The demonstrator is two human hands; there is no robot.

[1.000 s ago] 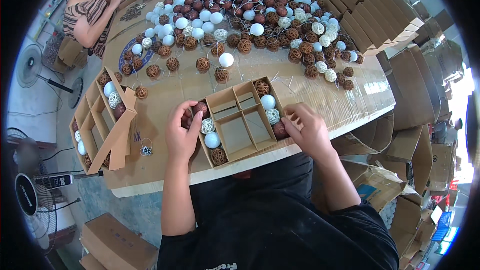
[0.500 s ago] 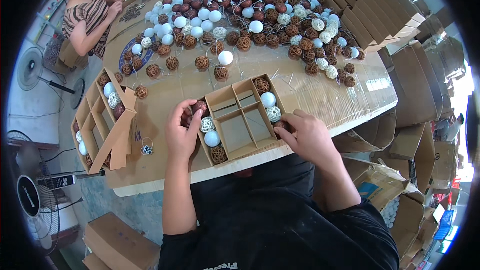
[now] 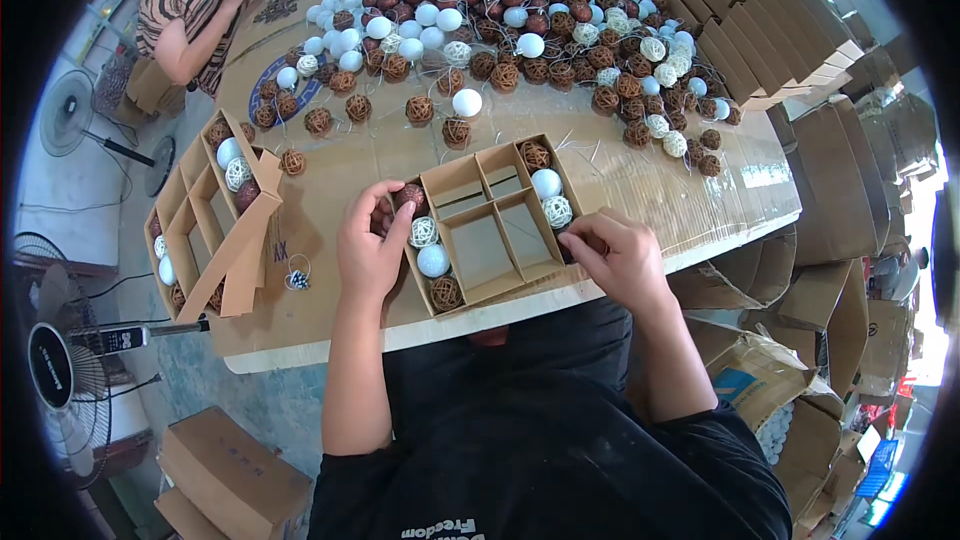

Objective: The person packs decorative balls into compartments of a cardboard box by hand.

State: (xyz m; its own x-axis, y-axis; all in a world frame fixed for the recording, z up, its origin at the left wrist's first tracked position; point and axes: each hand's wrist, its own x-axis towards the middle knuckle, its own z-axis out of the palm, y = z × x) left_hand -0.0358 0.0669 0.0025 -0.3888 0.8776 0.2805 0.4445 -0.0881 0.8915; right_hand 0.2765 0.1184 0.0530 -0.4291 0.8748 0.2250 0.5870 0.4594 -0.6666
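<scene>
A shallow cardboard divider box (image 3: 470, 297) lies slightly turned on the table in front of me. Its left column holds a dark red glitter ball (image 3: 411, 198), a white woven ball (image 3: 424, 232), a smooth white ball (image 3: 433, 260) and a brown woven ball (image 3: 445, 292). My left hand (image 3: 372, 245) is closed round the red ball at the far left corner. In the right column sit another brown woven, white and white woven ball. At its near end my right hand (image 3: 618, 258) pinches a dark ball, mostly hidden under the fingers. The middle compartments show no balls.
A second filled divider box (image 3: 215, 230) stands tilted at the left, near a small pinecone ornament (image 3: 298, 280). Beyond lies a large heap of strung balls (image 3: 480, 10). Cardboard boxes (image 3: 770, 20) are stacked at the right; a co-worker (image 3: 190, 20) stands far left.
The view has shifted slightly. Both hands remain at the box's two opposite corners; the right fingers have drawn closer together over the dark ball. The balls keep their places.
</scene>
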